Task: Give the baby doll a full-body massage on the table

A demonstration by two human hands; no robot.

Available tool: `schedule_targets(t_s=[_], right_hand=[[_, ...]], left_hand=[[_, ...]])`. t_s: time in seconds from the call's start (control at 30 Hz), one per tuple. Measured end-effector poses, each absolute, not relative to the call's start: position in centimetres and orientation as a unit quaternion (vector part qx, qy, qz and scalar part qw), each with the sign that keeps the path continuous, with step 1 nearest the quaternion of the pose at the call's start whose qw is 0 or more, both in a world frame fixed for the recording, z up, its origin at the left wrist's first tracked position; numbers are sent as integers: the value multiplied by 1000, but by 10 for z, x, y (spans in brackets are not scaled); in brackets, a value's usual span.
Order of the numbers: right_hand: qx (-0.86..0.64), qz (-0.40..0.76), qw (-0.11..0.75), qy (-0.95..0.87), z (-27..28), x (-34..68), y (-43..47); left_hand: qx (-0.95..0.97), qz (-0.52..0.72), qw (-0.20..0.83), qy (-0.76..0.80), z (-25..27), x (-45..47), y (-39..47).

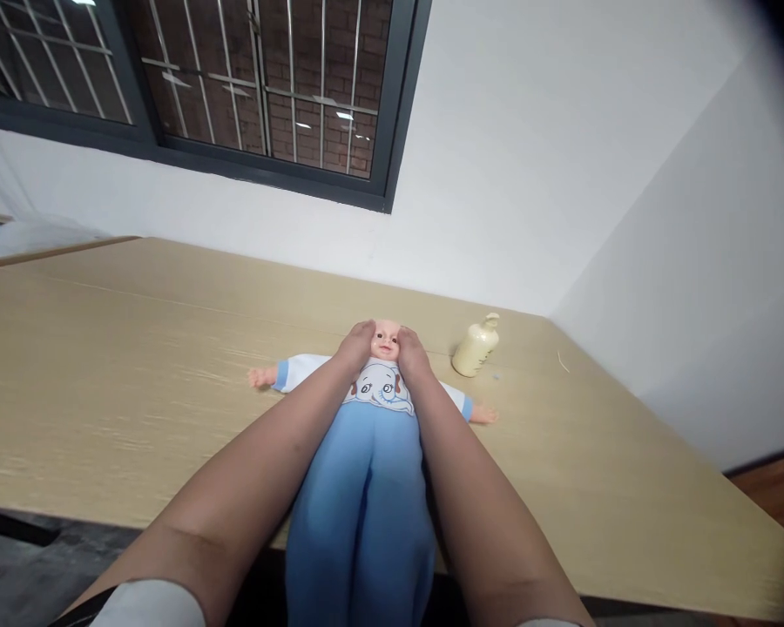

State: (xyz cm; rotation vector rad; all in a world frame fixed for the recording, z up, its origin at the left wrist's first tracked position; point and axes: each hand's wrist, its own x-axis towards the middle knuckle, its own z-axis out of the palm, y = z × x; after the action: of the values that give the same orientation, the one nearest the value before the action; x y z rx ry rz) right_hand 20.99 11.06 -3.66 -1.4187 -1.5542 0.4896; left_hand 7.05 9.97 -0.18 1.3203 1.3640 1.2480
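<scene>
The counter [594,453] bears the baby doll [371,427], face up, arms outspread. The left hand [358,346] and right hand [413,353] cup opposite sides of its head [385,340]; how far the fingers bend cannot be told. Light, matched pressure from both sides should keep the head centred.

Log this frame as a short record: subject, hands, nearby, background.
subject: doll, face up on the table, arms spread
clothing: white top with an elephant print, blue cuffs, blue trousers reaching past the near table edge
left grip: bare hand at one side of the doll's head
right grip: bare hand at the opposite side
nearby: pale yellow pump bottle, standing to the doll's right in the picture
background: barred window, white wall
</scene>
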Motion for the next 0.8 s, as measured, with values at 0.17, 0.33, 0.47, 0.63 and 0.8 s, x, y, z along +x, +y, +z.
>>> schedule_targets(t_s=[0.17, 0.33, 0.47, 0.63, 0.8], right_hand=[[-610, 245, 488, -574, -34, 209, 96], [-604, 291, 522, -527, -32, 210, 93], [-599, 296, 519, -532, -32, 212, 95], [-574, 343, 517, -535, -32, 212, 94], [-574, 335, 508, -547, -31, 211, 94]], left_hand=[[545, 488, 414, 542, -2, 68, 85], [557, 467, 393, 563, -6, 66, 86], [565, 459, 379, 572, -6, 64, 90], [561, 454, 383, 577, -6, 63, 92], [543, 453, 422, 568, -8, 62, 93]])
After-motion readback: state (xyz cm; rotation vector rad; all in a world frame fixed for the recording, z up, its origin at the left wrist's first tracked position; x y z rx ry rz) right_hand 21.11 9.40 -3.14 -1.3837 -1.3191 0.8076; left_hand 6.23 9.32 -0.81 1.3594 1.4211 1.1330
